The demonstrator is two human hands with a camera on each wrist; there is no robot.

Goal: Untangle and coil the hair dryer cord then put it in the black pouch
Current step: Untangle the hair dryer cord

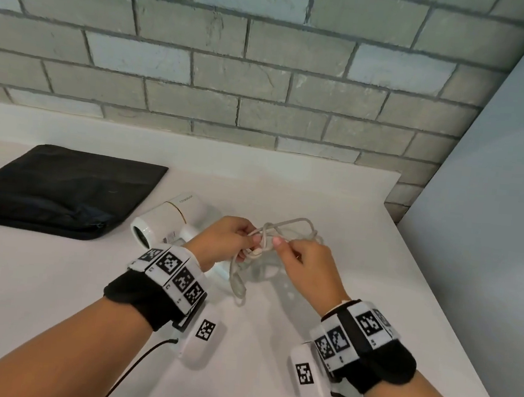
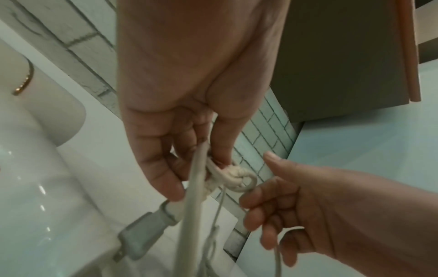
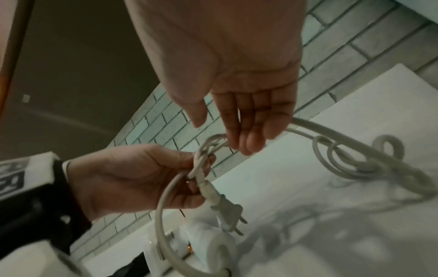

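The white hair dryer (image 1: 169, 218) lies on the white counter (image 1: 53, 290), just right of the flat black pouch (image 1: 59, 191). Its grey cord (image 1: 286, 229) is knotted and lifted above the counter. My left hand (image 1: 237, 237) grips the knot (image 2: 232, 178) between thumb and fingers. Below that hand the plug (image 3: 227, 209) dangles. My right hand (image 1: 294, 252) holds a strand right beside the knot, its fingers curled round the cord (image 2: 277, 251). More loops of cord (image 3: 350, 161) trail to the right, down to the counter.
A grey brick wall (image 1: 266, 70) runs behind the counter. A plain wall panel (image 1: 495, 188) stands along its right edge. The dryer's body (image 2: 35, 168) lies close beneath my left hand. Bare counter shows in front of both wrists.
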